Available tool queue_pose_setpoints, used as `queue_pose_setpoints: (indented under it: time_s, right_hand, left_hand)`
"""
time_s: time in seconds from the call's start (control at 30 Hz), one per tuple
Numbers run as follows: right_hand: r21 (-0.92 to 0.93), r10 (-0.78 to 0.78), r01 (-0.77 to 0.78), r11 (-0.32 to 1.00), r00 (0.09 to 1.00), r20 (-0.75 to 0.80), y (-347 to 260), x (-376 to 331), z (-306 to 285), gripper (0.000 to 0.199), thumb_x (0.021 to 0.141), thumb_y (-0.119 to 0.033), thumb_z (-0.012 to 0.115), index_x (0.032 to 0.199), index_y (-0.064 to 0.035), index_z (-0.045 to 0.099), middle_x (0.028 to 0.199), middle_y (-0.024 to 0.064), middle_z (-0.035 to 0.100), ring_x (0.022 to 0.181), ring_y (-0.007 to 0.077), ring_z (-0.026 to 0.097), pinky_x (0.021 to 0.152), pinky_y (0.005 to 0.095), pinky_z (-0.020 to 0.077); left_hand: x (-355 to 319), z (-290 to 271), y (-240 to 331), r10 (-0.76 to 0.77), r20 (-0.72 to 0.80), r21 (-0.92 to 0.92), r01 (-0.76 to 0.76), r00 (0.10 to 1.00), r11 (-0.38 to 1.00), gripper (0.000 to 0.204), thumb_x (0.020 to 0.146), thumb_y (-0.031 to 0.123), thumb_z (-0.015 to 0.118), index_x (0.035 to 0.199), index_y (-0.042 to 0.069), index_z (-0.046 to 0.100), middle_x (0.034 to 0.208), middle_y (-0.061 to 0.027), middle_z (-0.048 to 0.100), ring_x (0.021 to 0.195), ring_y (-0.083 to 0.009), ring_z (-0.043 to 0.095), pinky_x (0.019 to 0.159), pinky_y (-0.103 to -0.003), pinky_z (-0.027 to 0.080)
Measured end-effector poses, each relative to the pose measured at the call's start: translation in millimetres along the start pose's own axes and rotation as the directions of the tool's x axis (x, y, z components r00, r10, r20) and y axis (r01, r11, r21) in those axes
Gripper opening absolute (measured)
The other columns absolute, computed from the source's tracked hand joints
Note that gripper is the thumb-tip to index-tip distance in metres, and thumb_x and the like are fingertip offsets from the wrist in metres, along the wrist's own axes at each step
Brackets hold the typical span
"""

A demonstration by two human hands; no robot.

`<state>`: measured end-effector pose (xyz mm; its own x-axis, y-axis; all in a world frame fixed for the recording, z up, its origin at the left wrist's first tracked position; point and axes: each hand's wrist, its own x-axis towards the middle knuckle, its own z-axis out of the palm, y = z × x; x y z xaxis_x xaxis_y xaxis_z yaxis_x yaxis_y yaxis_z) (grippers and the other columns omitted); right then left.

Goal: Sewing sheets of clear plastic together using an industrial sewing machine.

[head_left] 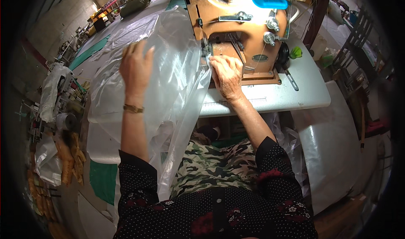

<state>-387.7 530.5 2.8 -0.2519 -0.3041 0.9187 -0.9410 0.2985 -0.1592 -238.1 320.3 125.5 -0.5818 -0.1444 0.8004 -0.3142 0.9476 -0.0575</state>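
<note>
A large sheet of clear plastic film (168,66) spreads over the left of the sewing table and hangs down in folds toward my lap. Its right edge runs under the needle area of an orange-brown sewing machine (258,66). Just in front of the presser foot, my right hand (228,75) is closed, fingers curled, gripping that edge. My left hand (137,68) is raised over the film on the left, thumb apart from the fingers, holding nothing that I can see. Its fingertips are slightly blurred.
The pale table (295,97) has a ruler scale along its front. A blue plastic piece (270,1) sits atop the machine, and a green scrap (296,52) lies right of its handwheel. More plastic sheeting (327,150) hangs at right. A dark chair (354,40) stands beyond.
</note>
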Motion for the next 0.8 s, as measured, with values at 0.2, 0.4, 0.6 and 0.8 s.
queue_pose_setpoints:
  time_s: [0.2, 0.4, 0.6, 0.8]
  right_hand:
    - [0.044, -0.035, 0.037, 0.998, 0.998, -0.055, 1.9, -1.1, 0.1, 0.016, 0.081, -0.005, 0.065, 0.096, -0.0091, 0.062, 0.106, 0.0016, 0.068, 0.1, 0.0242, 0.061, 0.093, 0.0378, 0.0366]
    - [0.12, -0.134, 0.152, 0.981, 0.98, -0.148, -26.2, 30.5, -18.3, 0.02, 0.081, -0.012, 0.068, 0.1, -0.0074, 0.063, 0.1, 0.006, 0.067, 0.097, 0.0261, 0.06, 0.092, 0.0433, 0.0376]
    - [-0.068, -0.196, 0.186, 0.98, 0.958, -0.209, -43.5, 168.0, -13.5, 0.024, 0.088, -0.022, 0.061, 0.108, -0.0086, 0.062, 0.102, 0.0098, 0.062, 0.093, 0.031, 0.053, 0.082, 0.0464, 0.035]
    - [-0.499, 0.238, -0.033, 0.866, 0.904, 0.354, -11.7, 301.4, 12.0, 0.02, 0.085, -0.025, 0.064, 0.092, -0.0069, 0.071, 0.107, 0.0169, 0.069, 0.109, 0.0327, 0.063, 0.098, 0.0512, 0.045]
  left_hand:
    - [-61.3, 60.2, -103.0, -0.496, 0.522, 0.102, 0.527, 0.694, 0.844, 0.06, 0.093, 0.049, 0.056, 0.128, 0.0, 0.053, 0.132, -0.0201, 0.056, 0.123, -0.0386, 0.051, 0.095, -0.046, 0.045]
    - [-122.8, 107.4, -95.7, -0.184, 0.206, 0.144, 0.156, 0.961, 0.977, 0.03, 0.095, 0.036, 0.056, 0.095, 0.006, 0.061, 0.092, -0.0169, 0.066, 0.087, -0.0341, 0.066, 0.075, -0.048, 0.051]
    - [-127.2, 108.2, -85.1, -0.229, 0.352, 0.13, 0.195, 0.908, 0.972, 0.017, 0.093, 0.023, 0.059, 0.088, 0.006, 0.059, 0.083, -0.0151, 0.068, 0.085, -0.0341, 0.068, 0.072, -0.044, 0.053]
    - [-128.0, 113.0, -88.0, -0.296, 0.386, 0.145, 0.26, 0.874, 0.955, 0.018, 0.096, 0.02, 0.048, 0.089, 0.007, 0.058, 0.086, -0.0165, 0.069, 0.085, -0.0369, 0.068, 0.069, -0.048, 0.052]
